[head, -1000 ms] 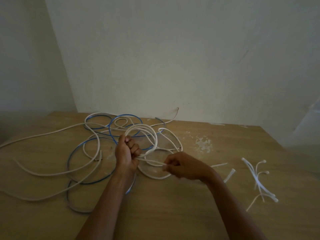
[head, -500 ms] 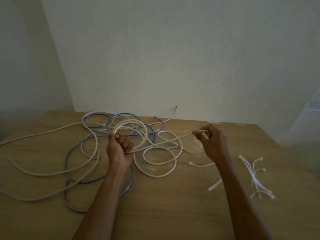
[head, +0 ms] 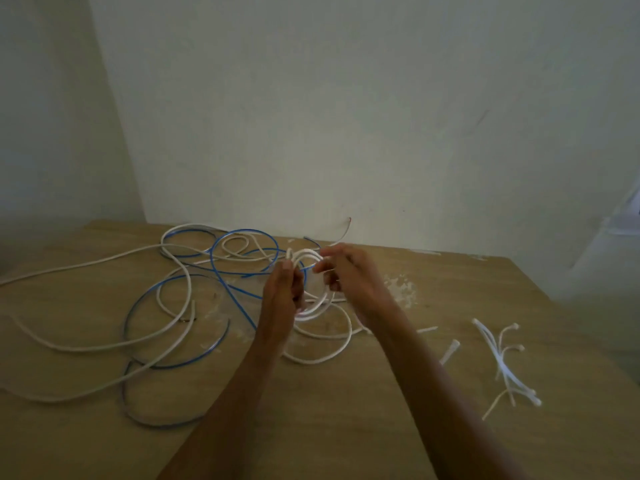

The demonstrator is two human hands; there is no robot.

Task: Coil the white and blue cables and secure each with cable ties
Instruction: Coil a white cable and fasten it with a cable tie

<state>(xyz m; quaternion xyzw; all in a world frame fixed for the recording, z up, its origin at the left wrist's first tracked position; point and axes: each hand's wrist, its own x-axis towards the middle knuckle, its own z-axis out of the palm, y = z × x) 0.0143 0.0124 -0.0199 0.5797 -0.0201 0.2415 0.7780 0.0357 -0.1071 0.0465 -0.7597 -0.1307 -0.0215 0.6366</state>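
Head view: white cable [head: 312,309] forms a small multi-loop coil between my hands; left hand [head: 282,293] grips its left side, right hand [head: 350,279] pinches its top.

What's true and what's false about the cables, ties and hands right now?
1. The left hand and right hand both hold the white cable. True.
2. The blue cable is coiled and tied. False: it lies loose on the table.
3. The ties lie right of the right arm. True.
4. The white cable is fully coiled. False: long stretches lie loose on the left.
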